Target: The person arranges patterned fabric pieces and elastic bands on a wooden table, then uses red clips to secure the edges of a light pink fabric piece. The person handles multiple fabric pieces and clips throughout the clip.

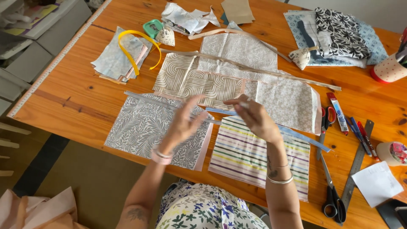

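Overhead, both hands raised above the wooden counter (76,97). Right hand (254,116) pinches one end of a narrow blue fabric strip (305,138) between closed fingers; strip trails right across the striped fabric piece (254,157). Left hand (184,123) blurred, fingers spread loosely near a grey strip (144,98); grip cannot be told. Beneath it, grey leaf-print piece (144,127). Beige arch-print pieces (190,78) lie just beyond. Scissors (333,199) and metal ruler (358,159) to the right; yellow tape (131,53) far left.

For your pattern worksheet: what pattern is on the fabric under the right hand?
Multicoloured horizontal stripes on white fabric, head view.
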